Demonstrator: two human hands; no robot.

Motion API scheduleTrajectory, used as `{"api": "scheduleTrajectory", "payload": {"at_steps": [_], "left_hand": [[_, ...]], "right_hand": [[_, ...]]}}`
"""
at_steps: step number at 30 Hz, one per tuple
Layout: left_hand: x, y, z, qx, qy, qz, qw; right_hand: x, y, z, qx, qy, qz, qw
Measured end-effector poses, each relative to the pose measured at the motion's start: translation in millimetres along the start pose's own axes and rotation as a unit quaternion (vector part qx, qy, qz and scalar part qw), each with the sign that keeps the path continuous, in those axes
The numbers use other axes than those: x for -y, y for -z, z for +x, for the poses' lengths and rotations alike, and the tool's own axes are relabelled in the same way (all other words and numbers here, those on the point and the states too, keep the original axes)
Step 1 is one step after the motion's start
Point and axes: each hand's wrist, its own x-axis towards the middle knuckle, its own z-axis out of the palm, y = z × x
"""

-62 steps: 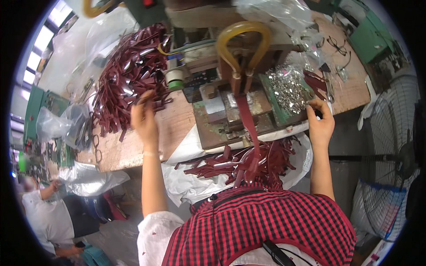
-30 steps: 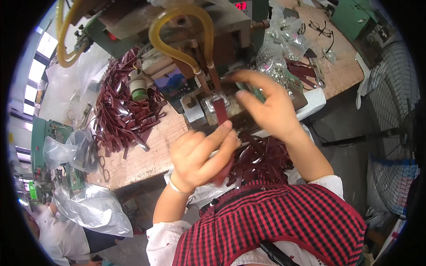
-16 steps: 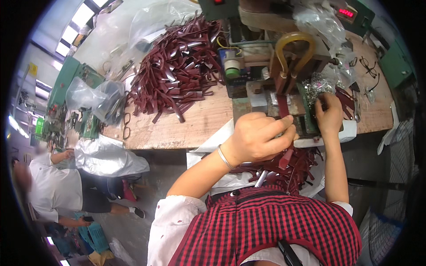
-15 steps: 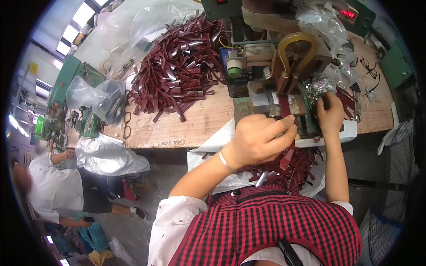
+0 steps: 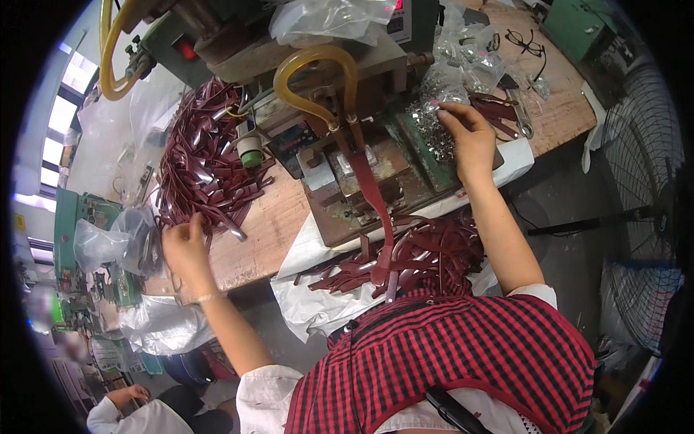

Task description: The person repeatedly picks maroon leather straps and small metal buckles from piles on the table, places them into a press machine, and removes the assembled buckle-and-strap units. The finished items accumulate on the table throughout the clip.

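My left hand (image 5: 189, 253) is over the bench's left part, at the near edge of a big pile of dark red strips (image 5: 206, 163). Its fingers are bent and apart, with nothing visible in them. Above a heap of small shiny metal pieces (image 5: 432, 134) is my right hand (image 5: 471, 145), thumb and forefinger drawn together; anything between them is too small to name. Between my hands, one dark red strip (image 5: 372, 192) lies on the press (image 5: 318, 173), its upper end below the yellow tube loop (image 5: 349, 69). Its lower end hangs towards my lap.
More red strips (image 5: 426, 253) lie on white sheeting (image 5: 296, 246) at my lap. A green knob (image 5: 251, 153) juts out left of the press. Glasses (image 5: 525, 43) lie at the far right, beyond a few strips (image 5: 499, 112). A large fan (image 5: 640, 195) stands right; another person (image 5: 137, 409) is at lower left.
My left hand has let go of the strip at the press and moved left to the pile. My right hand has lifted a little from the metal pieces. The view has turned.
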Motion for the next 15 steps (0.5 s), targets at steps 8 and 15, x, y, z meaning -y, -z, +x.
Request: {"api": "scheduleTrajectory", "payload": {"at_steps": [8, 15], "left_hand": [[29, -106, -38, 0.146, 0.127, -0.247, 0.95], [-38, -32, -57, 0.194, 0.156, -0.533, 0.809]], "right_hand": [[23, 60, -32, -0.033, 0.136, -0.267, 0.953], [61, 68, -56, 0.041, 0.063, -0.197, 0.978]]}}
